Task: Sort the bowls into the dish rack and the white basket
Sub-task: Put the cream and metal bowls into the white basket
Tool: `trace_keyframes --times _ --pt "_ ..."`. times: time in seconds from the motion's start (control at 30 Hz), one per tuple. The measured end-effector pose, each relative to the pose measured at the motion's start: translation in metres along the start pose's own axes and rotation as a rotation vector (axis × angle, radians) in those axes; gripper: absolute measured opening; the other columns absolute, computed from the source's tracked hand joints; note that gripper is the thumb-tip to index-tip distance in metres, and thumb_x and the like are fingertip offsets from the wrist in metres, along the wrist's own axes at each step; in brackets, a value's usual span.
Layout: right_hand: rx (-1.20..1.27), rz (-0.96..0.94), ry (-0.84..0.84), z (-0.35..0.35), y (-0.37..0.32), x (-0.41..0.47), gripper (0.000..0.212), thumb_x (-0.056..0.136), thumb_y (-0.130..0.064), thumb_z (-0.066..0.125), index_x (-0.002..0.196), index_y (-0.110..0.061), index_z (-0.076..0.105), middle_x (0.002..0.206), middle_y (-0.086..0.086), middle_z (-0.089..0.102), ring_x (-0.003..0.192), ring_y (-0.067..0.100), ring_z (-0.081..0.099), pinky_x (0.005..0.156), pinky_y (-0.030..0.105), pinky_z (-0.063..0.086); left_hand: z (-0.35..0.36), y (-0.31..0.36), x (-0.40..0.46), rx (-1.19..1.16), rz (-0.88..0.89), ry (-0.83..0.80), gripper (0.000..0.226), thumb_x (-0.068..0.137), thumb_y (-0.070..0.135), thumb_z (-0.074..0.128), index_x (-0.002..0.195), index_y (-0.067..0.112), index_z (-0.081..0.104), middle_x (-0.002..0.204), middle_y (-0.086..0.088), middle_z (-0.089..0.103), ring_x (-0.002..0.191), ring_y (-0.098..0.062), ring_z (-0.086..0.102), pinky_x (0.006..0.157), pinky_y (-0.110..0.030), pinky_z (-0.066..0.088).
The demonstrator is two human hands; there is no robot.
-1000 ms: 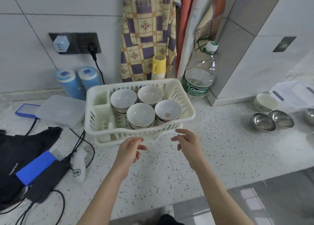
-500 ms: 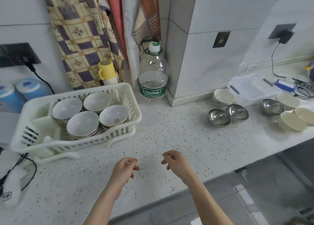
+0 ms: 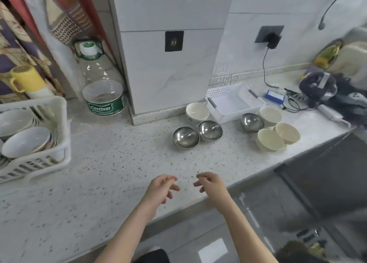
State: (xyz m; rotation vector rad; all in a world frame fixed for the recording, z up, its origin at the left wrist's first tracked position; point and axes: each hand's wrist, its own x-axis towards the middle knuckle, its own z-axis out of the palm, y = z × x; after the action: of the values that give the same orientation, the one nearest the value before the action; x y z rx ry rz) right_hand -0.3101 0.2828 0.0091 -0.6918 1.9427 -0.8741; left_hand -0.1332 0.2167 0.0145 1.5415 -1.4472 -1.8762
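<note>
Below, both hands hover empty over the speckled counter [image 3: 111, 163], left hand [image 3: 159, 189] and right hand [image 3: 211, 184] with fingers loosely curled. Steel bowls [image 3: 196, 136] and cream bowls [image 3: 278, 133] sit beside the white basket [image 3: 235, 101]; the dish rack [image 3: 49, 143], far left, holds white bowls [image 3: 23, 141].

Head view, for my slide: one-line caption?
Empty hands hover over counter; loose bowls await sorting.

A grey-speckled white countertop [image 3: 111, 163] is filling the frame's middle; cream bowls [image 3: 270, 139] and silver steel bowls [image 3: 185, 137] are showing right, a yellow mug [image 3: 25, 79] upper left.
</note>
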Motion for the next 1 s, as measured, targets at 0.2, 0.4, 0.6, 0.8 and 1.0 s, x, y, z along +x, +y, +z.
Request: trace_keyframes --times 0.2,0.4,0.6,0.8,1.0 --pt "0.124 0.0 0.126 -0.054 0.011 0.031 0.022 0.095 -0.019 0.049 0.107 -0.02 0.067 0.079 -0.008 0.075 0.055 0.001 0.059 0.054 0.017 0.04 0.061 0.015 0.029 0.086 -0.017 -0.053 0.017 0.099 0.024 0.05 0.103 0.021 0.066 0.086 0.002 0.074 0.063 -0.012 0.054 0.055 -0.023 0.039" --pt "0.239 -0.013 0.288 -0.132 0.012 0.081 0.02 0.096 -0.023 0.05 0.109 -0.022 0.065 0.082 -0.006 0.075 0.065 0.012 0.054 0.062 0.024 0.042 0.136 0.047 0.082 0.108 -0.009 -0.138 0.016 0.097 0.028 0.051 0.106 0.024 0.063 0.086 0.004 0.075 0.063 -0.01 0.055 0.054 -0.022 0.04" --pt "0.347 0.026 0.426 -0.212 0.012 0.131 0.018 0.096 -0.024 0.051 0.108 -0.019 0.064 0.083 -0.001 0.073 0.068 0.01 0.049 0.07 0.029 0.04 0.216 0.087 0.129 0.111 -0.047 -0.231 0.027 0.097 0.031 0.049 0.122 0.023 0.053 0.091 0.004 0.075 0.064 -0.011 0.054 0.053 -0.022 0.037" --pt "0.413 0.076 0.502 -0.279 0.025 0.168 0.023 0.094 -0.02 0.05 0.111 -0.011 0.064 0.081 0.0 0.072 0.075 0.013 0.05 0.071 0.029 0.04 0.281 0.111 0.159 0.189 -0.117 -0.292 0.045 0.097 0.04 0.047 0.139 0.025 0.038 0.101 0.004 0.071 0.071 -0.012 0.055 0.056 -0.022 0.036" --pt "0.389 0.126 0.647 -0.335 0.058 0.201 0.052 0.092 -0.024 0.05 0.141 -0.021 0.035 0.088 -0.002 0.065 0.091 0.02 0.054 0.082 0.038 0.037 0.338 0.115 0.184 0.21 -0.156 -0.208 0.06 0.095 0.049 0.049 0.147 0.031 0.027 0.104 -0.001 0.069 0.069 -0.013 0.055 0.049 -0.021 0.034"
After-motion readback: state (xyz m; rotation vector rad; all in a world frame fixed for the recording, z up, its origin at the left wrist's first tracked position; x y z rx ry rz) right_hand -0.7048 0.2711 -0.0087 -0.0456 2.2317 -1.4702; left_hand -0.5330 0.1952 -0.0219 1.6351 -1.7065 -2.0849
